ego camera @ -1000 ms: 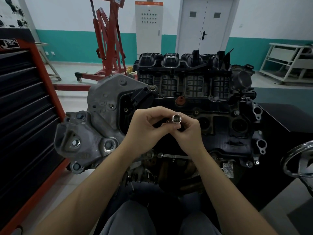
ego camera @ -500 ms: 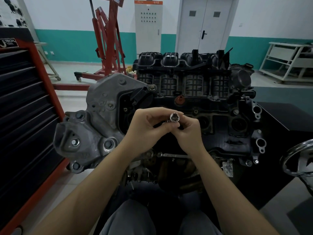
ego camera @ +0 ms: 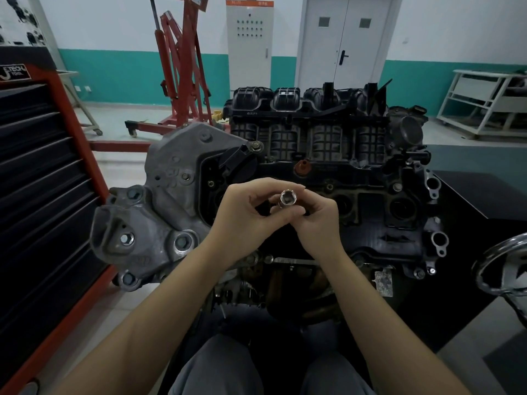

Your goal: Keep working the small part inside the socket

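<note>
Both hands meet in front of the engine [ego camera: 328, 172], pinching a small chrome socket [ego camera: 288, 198] between them, its open end turned up toward the camera. The left hand [ego camera: 245, 220] curls its fingers over the socket from the left; the right hand [ego camera: 319, 220] grips it from the right and below, though how far the thumbs wrap is hard to see. Directly behind the grip sits a red cap [ego camera: 302, 167] on the dark cover, and beyond that the black ribbed intake manifold [ego camera: 308, 118]. Left of the grip juts the grey cast bracket [ego camera: 159, 212]; further left stands the tool cabinet [ego camera: 42, 181]. A red engine hoist [ego camera: 182, 67] stands well behind. To the right, a shiny metal wheel [ego camera: 502, 266].
</note>
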Motion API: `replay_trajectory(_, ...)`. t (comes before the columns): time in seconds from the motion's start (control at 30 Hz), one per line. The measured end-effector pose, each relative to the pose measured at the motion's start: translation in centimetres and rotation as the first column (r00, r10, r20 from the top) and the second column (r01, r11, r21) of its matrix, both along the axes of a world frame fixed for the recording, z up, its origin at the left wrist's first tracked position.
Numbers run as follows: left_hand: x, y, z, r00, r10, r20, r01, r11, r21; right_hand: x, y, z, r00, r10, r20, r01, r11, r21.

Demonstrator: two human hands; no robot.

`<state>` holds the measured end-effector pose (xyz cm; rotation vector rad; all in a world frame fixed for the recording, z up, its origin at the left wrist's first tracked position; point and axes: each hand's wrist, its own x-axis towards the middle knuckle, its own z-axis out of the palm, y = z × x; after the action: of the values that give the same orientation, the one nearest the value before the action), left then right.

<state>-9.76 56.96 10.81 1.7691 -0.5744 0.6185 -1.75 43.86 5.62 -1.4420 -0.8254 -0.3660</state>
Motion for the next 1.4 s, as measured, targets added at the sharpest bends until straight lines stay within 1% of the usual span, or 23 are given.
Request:
replay_trajectory(0.07, -0.05, -0.11, 0.03, 0.995, 0.085, 0.044, -0.086, 0.996, 0.011, 0.12, 0.06, -0.11, 1.000, -0.008, 0.015, 0.007, 1.000, 0.012)
replay_trajectory(0.13, -0.03, -0.12, -0.02, 0.994, 0.089, 0.056, -0.090, 0.996, 0.015, 0.09, 0.02, 0.03, 0.998, -0.013, 0.054, 0.013, 1.000, -0.002)
replay_trajectory(0.27, -0.13, 0.06, -0.04, 0.997, -0.072, -0.035, 0.071, 0.997, -0.018, 0.08, 0.08, -0.02, 0.999, -0.009, 0.049, 0.012, 0.998, -0.055)
replay_trajectory(0.33, -0.18, 0.00, 0.08, 0.992, -0.113, -0.049, 0.111, 0.993, -0.026, 0.11, 0.15, -0.13, 1.000, -0.020, 0.015, 0.021, 0.999, -0.039)
replay_trajectory(0.37, -0.18, -0.07, 0.12, 0.995, -0.097, -0.038, 0.096, 0.995, -0.023, 0.12, 0.16, -0.15, 1.000, -0.026, -0.001, 0.025, 0.999, -0.021)
replay_trajectory(0.43, -0.17, -0.24, 0.19, 1.000, -0.013, 0.006, 0.013, 1.000, -0.006, 0.17, 0.13, -0.16, 0.999, -0.023, -0.026, 0.023, 1.000, 0.007)
replay_trajectory(0.5, -0.07, -0.24, 0.07, 0.997, 0.062, 0.041, -0.062, 0.998, 0.008, 0.21, 0.11, -0.08, 1.000, -0.022, -0.017, 0.021, 1.000, -0.007)
replay_trajectory(0.53, -0.07, -0.20, 0.04, 0.996, 0.073, 0.054, -0.074, 0.997, 0.017, 0.24, 0.08, -0.08, 1.000, -0.024, 0.003, 0.024, 0.999, -0.023)
replay_trajectory(0.63, -0.10, 0.08, 0.06, 0.999, 0.016, 0.045, -0.015, 1.000, -0.014, 0.26, -0.05, -0.07, 0.999, -0.008, 0.043, 0.010, 0.999, -0.040)
replay_trajectory(0.73, -0.10, 0.26, 0.04, 0.999, -0.049, 0.008, 0.049, 0.998, -0.039, 0.26, -0.12, -0.21, 1.000, -0.006, 0.015, 0.006, 1.000, -0.019)
replay_trajectory(0.83, -0.05, -0.02, -0.04, 0.999, 0.043, 0.024, -0.043, 0.999, 0.007, 0.37, 0.09, -0.38, 1.000, 0.003, -0.028, -0.003, 1.000, 0.006)
replay_trajectory(0.9, -0.15, -0.18, -0.07, 0.995, 0.095, 0.040, -0.096, 0.995, 0.002, 0.37, 0.20, -0.36, 1.000, 0.005, -0.010, -0.005, 1.000, 0.010)
replay_trajectory(0.93, -0.19, -0.21, -0.07, 0.994, 0.096, 0.042, -0.096, 0.995, 0.001, 0.33, 0.19, -0.26, 1.000, 0.008, 0.014, -0.009, 1.000, 0.005)
replay_trajectory(1.03, -0.11, -0.04, -0.13, 1.000, 0.022, 0.013, -0.022, 1.000, -0.003, 0.03, 0.05, 0.13, 0.997, 0.038, 0.064, -0.037, 0.999, -0.021)
replay_trajectory(1.13, -0.15, 0.01, -0.04, 0.997, -0.068, -0.026, 0.068, 0.997, -0.026, 0.09, 0.02, 0.02, 1.000, 0.023, 0.018, -0.023, 1.000, 0.001)
replay_trajectory(1.17, -0.14, -0.03, -0.02, 0.998, -0.058, -0.019, 0.058, 0.998, -0.017, 0.13, 0.08, -0.06, 1.000, 0.014, -0.006, -0.014, 1.000, 0.016)
replay_trajectory(1.27, -0.17, -0.18, -0.08, 0.997, 0.070, 0.042, -0.071, 0.997, 0.017, 0.14, 0.21, -0.23, 0.999, 0.014, -0.049, -0.013, 1.000, 0.026)
replay_trajectory(1.33, -0.21, -0.23, -0.13, 0.994, 0.101, 0.046, -0.101, 0.995, -0.002, 0.08, 0.16, -0.17, 1.000, 0.000, -0.029, 0.000, 1.000, 0.011)
replay_trajectory(1.4, -0.22, -0.23, -0.03, 0.997, 0.074, 0.014, -0.073, 0.997, -0.027, 0.05, -0.01, 0.02, 1.000, -0.005, 0.030, 0.006, 1.000, -0.019)
